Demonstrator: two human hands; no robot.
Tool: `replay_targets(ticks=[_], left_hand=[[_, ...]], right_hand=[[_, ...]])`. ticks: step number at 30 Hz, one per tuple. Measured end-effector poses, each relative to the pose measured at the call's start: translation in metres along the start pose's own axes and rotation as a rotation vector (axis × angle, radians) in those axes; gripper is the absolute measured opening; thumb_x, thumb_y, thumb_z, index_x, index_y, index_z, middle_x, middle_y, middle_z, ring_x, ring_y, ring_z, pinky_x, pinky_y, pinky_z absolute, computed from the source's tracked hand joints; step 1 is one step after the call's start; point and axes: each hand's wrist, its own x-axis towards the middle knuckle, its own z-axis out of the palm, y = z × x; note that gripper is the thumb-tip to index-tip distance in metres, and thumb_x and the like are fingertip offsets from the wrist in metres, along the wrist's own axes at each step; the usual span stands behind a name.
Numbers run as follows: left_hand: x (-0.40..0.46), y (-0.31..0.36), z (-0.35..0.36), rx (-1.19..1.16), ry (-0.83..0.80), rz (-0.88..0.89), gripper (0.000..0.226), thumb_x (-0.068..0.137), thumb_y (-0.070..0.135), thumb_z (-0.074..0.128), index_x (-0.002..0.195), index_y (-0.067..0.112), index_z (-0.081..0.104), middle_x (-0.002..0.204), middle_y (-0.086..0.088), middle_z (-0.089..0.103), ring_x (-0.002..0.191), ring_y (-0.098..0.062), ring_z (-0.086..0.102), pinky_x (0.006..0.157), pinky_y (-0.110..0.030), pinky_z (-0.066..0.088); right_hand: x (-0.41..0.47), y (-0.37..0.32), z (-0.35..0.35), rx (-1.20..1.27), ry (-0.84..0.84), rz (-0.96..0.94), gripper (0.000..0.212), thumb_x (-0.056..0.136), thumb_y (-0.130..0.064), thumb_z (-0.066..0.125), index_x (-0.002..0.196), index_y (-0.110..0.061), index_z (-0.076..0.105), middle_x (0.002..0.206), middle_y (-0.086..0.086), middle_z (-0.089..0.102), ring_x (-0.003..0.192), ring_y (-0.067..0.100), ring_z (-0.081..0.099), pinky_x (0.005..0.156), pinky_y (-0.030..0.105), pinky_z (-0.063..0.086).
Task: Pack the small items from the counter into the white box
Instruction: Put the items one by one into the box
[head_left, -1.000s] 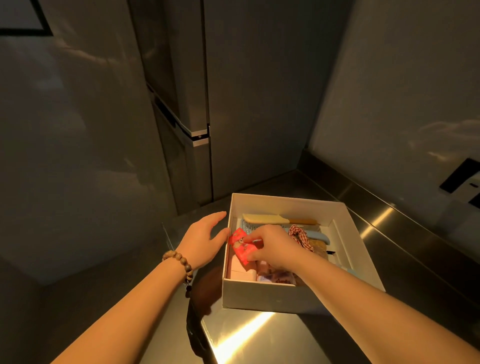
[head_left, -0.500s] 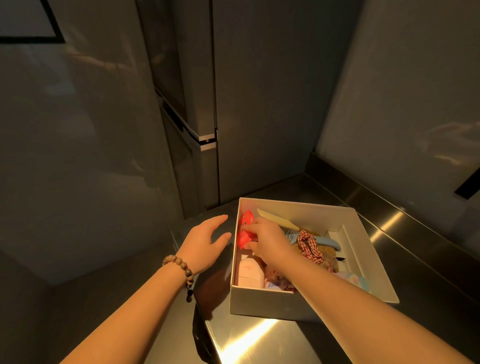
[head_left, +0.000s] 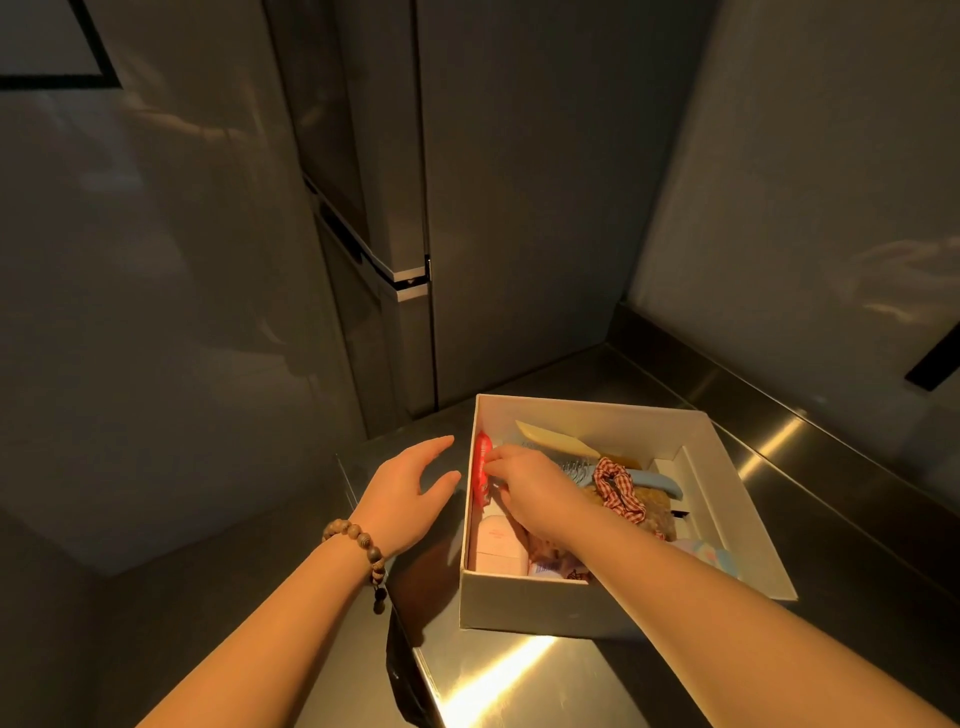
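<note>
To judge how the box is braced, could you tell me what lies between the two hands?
In the head view, the white box's left wall and the red packet stood against its inside separate the open left hand from the right hand, which pinches the packet.

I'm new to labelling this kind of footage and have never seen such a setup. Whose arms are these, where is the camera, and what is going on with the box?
There is no machine here: a person wears a wide-angle camera on the head, looking forward and down, so the two arms are their own. A white box sits on a steel counter. The right hand reaches into it and its fingers pinch a red packet standing against the left wall. The left hand, open, hovers just outside that wall, with a bead bracelet on the wrist. Also inside are a checked scrunchie, a blue comb and a pink container.
</note>
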Motion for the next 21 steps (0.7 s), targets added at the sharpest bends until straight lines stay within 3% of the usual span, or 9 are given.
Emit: replay_targets(ticks=[3, 6, 9, 12, 15, 21], left_hand=[[0.000, 0.000, -0.005, 0.010, -0.003, 0.009, 0.049, 0.092, 0.035, 0.051, 0.138, 0.030, 0.038, 0.143, 0.005, 0.043, 0.130, -0.014, 0.040, 0.104, -0.034, 0.035], [0.000, 0.006, -0.009, 0.016, 0.001, 0.029, 0.049, 0.092, 0.034, 0.052, 0.139, 0.029, 0.038, 0.143, 0.004, 0.043, 0.130, -0.014, 0.040, 0.106, -0.035, 0.034], [0.000, 0.021, -0.013, 0.021, 0.013, 0.079, 0.050, 0.091, 0.036, 0.052, 0.139, 0.028, 0.038, 0.142, 0.005, 0.044, 0.129, -0.014, 0.040, 0.104, -0.033, 0.034], [-0.001, 0.046, -0.011, 0.037, 0.031, 0.181, 0.052, 0.089, 0.038, 0.054, 0.138, 0.028, 0.039, 0.135, 0.007, 0.049, 0.122, -0.012, 0.047, 0.095, -0.024, 0.037], [-0.002, 0.080, 0.000, 0.105, 0.033, 0.304, 0.056, 0.087, 0.041, 0.056, 0.138, 0.024, 0.039, 0.131, 0.001, 0.053, 0.110, -0.014, 0.053, 0.092, -0.025, 0.039], [-0.012, 0.156, 0.059, 0.112, -0.008, 0.475, 0.061, 0.085, 0.049, 0.054, 0.138, 0.024, 0.038, 0.138, 0.000, 0.048, 0.124, -0.016, 0.044, 0.101, -0.028, 0.032]], right_hand=[[0.005, -0.003, 0.000, -0.080, -0.071, 0.006, 0.040, 0.089, -0.004, 0.059, 0.127, -0.015, 0.056, 0.124, 0.006, 0.058, 0.110, 0.024, 0.057, 0.100, 0.035, 0.047], [0.002, 0.000, -0.005, -0.030, -0.021, 0.012, 0.030, 0.092, -0.008, 0.055, 0.120, -0.017, 0.059, 0.115, 0.005, 0.062, 0.103, 0.023, 0.061, 0.092, 0.034, 0.052], [-0.012, 0.007, -0.016, 0.125, 0.083, 0.036, 0.041, 0.095, -0.020, 0.054, 0.135, -0.028, 0.050, 0.135, -0.002, 0.055, 0.118, 0.020, 0.055, 0.093, 0.029, 0.047], [-0.035, 0.022, -0.029, 0.125, 0.168, 0.047, 0.051, 0.095, -0.035, 0.053, 0.144, -0.031, 0.037, 0.152, -0.009, 0.036, 0.136, 0.018, 0.038, 0.107, 0.036, 0.036], [-0.066, 0.041, -0.041, 0.164, 0.294, 0.087, 0.054, 0.094, -0.042, 0.052, 0.144, -0.030, 0.038, 0.152, -0.007, 0.036, 0.137, 0.018, 0.036, 0.109, 0.039, 0.033], [-0.146, 0.096, -0.057, 0.244, 0.475, 0.251, 0.051, 0.094, -0.044, 0.050, 0.142, -0.029, 0.041, 0.149, -0.006, 0.038, 0.134, 0.017, 0.039, 0.105, 0.037, 0.036]])
